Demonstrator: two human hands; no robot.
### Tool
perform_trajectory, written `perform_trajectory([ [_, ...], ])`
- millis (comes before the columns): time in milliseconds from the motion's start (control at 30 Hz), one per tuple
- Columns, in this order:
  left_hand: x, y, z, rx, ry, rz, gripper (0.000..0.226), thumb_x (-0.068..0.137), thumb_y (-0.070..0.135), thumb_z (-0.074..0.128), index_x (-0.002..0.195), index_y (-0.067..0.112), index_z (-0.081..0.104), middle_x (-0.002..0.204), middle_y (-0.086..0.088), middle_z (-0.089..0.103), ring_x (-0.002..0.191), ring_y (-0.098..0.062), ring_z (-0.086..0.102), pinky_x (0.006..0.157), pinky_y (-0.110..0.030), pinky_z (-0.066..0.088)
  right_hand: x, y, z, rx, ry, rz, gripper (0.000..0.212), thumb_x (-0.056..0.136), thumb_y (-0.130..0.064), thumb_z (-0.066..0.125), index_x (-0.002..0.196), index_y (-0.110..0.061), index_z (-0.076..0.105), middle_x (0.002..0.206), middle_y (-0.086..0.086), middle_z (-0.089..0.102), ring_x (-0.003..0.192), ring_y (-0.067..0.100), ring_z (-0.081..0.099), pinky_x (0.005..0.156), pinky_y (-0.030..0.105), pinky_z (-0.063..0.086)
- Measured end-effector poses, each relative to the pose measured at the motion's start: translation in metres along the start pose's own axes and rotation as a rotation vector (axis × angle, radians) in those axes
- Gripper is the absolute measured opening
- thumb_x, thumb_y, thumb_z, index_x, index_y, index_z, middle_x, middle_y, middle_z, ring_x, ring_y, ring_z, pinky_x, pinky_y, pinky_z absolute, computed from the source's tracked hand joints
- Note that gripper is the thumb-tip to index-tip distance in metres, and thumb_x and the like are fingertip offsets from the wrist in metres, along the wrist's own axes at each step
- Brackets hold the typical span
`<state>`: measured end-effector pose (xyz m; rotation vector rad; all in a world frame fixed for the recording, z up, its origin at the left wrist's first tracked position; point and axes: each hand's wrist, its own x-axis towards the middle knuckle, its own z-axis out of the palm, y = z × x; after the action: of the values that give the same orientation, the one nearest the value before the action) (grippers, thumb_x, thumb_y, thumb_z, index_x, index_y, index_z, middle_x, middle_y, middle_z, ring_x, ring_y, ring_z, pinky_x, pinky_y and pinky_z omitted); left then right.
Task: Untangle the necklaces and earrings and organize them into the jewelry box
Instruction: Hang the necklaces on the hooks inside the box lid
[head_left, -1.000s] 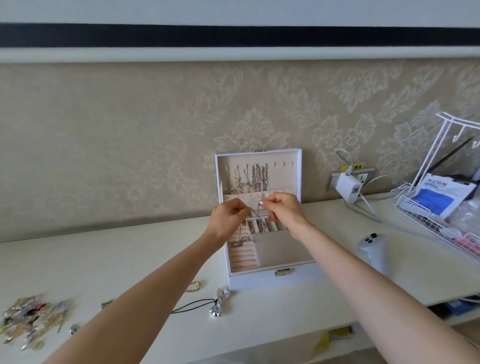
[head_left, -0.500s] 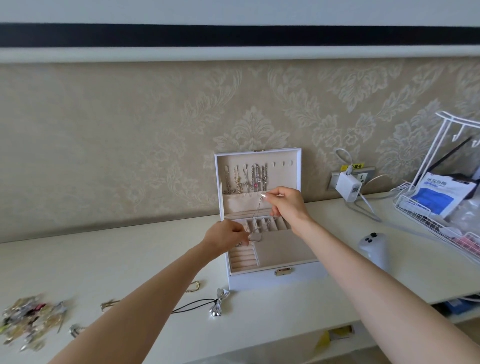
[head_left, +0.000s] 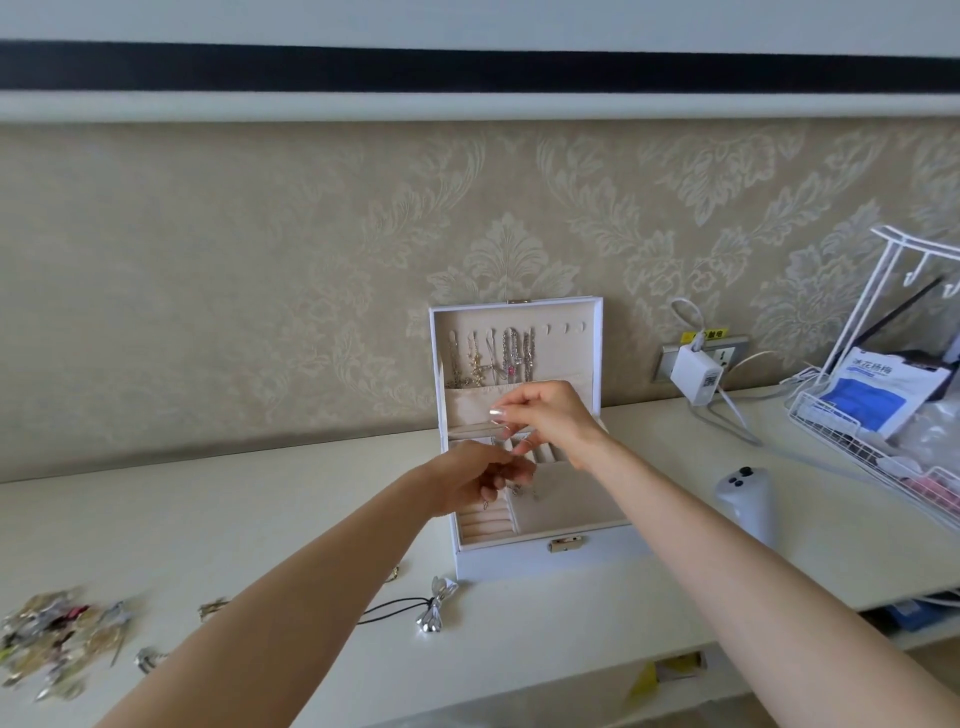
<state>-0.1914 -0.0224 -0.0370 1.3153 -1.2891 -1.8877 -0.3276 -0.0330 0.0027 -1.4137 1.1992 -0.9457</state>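
A white jewelry box (head_left: 545, 558) stands open against the wall, with several necklaces (head_left: 493, 358) hanging on hooks inside its lid. Over the box's beige tray, my right hand (head_left: 550, 415) pinches the upper end of a thin silver necklace (head_left: 511, 452). My left hand (head_left: 475, 478) holds the lower part of that chain, and small silver pieces dangle below its fingers. A black-cord necklace with a silver pendant (head_left: 431, 610) lies on the table in front of the box. A heap of tangled jewelry (head_left: 52, 639) sits at the far left.
A few loose pieces (head_left: 150, 660) lie near the heap. A white charger (head_left: 696, 374) hangs in a wall socket, its cable trailing over the table. A grey controller (head_left: 743, 501) lies to the right of the box, and a white wire rack (head_left: 883, 431) holds packets.
My right hand has dropped a little and moved left. My left hand has shifted right over the tray, so the two hands are closer together with the chain between them.
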Motion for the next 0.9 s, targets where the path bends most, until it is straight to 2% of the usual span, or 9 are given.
perform_trajectory([
  [200, 0.005, -0.004, 0.001, -0.146, 0.001, -0.14, 0.051, 0.098, 0.047, 0.03, 0.084, 0.013, 0.065, 0.071, 0.0, 0.062, 0.044, -0.004, 0.037, 0.039, -0.013, 0.023, -0.001, -0.001, 0.006, -0.073, -0.007, -0.028, 0.012, 0.086, 0.006, 0.057, 0.09, 0.0, 0.066, 0.098, 0.01, 0.064, 0.08, 0.021, 0.07, 0.056, 0.033, 0.059],
  [300, 0.003, -0.004, 0.0, -0.17, -0.02, -0.156, 0.054, 0.099, 0.047, 0.023, 0.09, 0.013, 0.063, 0.067, 0.004, 0.062, 0.043, -0.002, 0.038, 0.037, -0.012, 0.023, -0.004, -0.002, 0.007, -0.066, -0.124, -0.033, 0.011, 0.086, 0.008, 0.055, 0.092, 0.004, 0.064, 0.105, 0.018, 0.062, 0.086, 0.025, 0.071, 0.059, 0.037, 0.059],
  [367, 0.001, -0.005, 0.0, -0.214, -0.017, -0.162, 0.059, 0.098, 0.052, 0.02, 0.089, 0.013, 0.063, 0.066, 0.005, 0.06, 0.042, -0.002, 0.038, 0.037, -0.012, 0.022, -0.006, -0.003, 0.007, -0.005, -0.149, -0.037, 0.009, 0.086, 0.008, 0.056, 0.092, 0.007, 0.063, 0.103, 0.022, 0.062, 0.084, 0.024, 0.071, 0.056, 0.034, 0.058],
  [467, 0.003, -0.008, -0.004, -0.342, 0.029, -0.132, 0.069, 0.093, 0.062, 0.017, 0.085, 0.011, 0.063, 0.067, 0.001, 0.058, 0.041, -0.004, 0.039, 0.034, -0.013, 0.024, -0.006, 0.001, 0.004, 0.033, -0.07, -0.028, 0.009, 0.085, 0.009, 0.056, 0.086, 0.004, 0.062, 0.089, 0.02, 0.065, 0.076, 0.026, 0.071, 0.052, 0.032, 0.057],
  [567, 0.003, -0.008, -0.009, -0.43, 0.081, -0.093, 0.055, 0.1, 0.041, 0.017, 0.087, 0.013, 0.063, 0.073, -0.002, 0.054, 0.052, -0.011, 0.041, 0.04, -0.017, 0.026, -0.006, 0.008, 0.0, 0.003, -0.051, 0.01, 0.013, 0.085, 0.011, 0.053, 0.085, 0.002, 0.062, 0.086, 0.019, 0.065, 0.07, 0.027, 0.071, 0.055, 0.033, 0.059],
  [633, 0.0, -0.006, -0.011, -0.412, 0.075, -0.078, 0.038, 0.089, 0.021, 0.025, 0.085, 0.013, 0.062, 0.077, -0.003, 0.055, 0.057, -0.013, 0.041, 0.045, -0.021, 0.026, -0.007, 0.011, 0.0, 0.012, -0.059, 0.017, 0.018, 0.085, 0.013, 0.048, 0.086, 0.001, 0.062, 0.088, 0.02, 0.065, 0.064, 0.021, 0.07, 0.057, 0.03, 0.059],
  [700, -0.003, -0.003, -0.011, -0.38, 0.059, -0.086, 0.032, 0.078, 0.02, 0.03, 0.086, 0.013, 0.06, 0.082, -0.005, 0.06, 0.057, -0.014, 0.043, 0.045, -0.021, 0.027, -0.007, 0.011, 0.0, 0.039, -0.075, 0.019, 0.021, 0.086, 0.013, 0.046, 0.086, 0.0, 0.062, 0.087, 0.019, 0.067, 0.066, 0.024, 0.07, 0.061, 0.033, 0.06],
  [800, -0.002, -0.003, -0.01, -0.349, 0.058, -0.103, 0.031, 0.087, 0.027, 0.03, 0.084, 0.02, 0.06, 0.083, -0.003, 0.061, 0.054, -0.012, 0.044, 0.043, -0.019, 0.027, -0.008, 0.008, 0.001, 0.06, -0.158, 0.036, 0.023, 0.086, 0.011, 0.045, 0.084, -0.004, 0.063, 0.082, 0.016, 0.071, 0.071, 0.034, 0.07, 0.067, 0.039, 0.06],
  [900, -0.003, -0.005, -0.008, -0.34, 0.118, -0.072, 0.031, 0.095, 0.027, 0.034, 0.087, 0.019, 0.063, 0.07, 0.002, 0.056, 0.052, -0.008, 0.041, 0.043, -0.017, 0.025, -0.008, 0.007, 0.002, 0.086, -0.177, 0.012, 0.023, 0.084, 0.014, 0.044, 0.081, 0.0, 0.061, 0.084, 0.024, 0.068, 0.081, 0.038, 0.07, 0.068, 0.039, 0.06],
])
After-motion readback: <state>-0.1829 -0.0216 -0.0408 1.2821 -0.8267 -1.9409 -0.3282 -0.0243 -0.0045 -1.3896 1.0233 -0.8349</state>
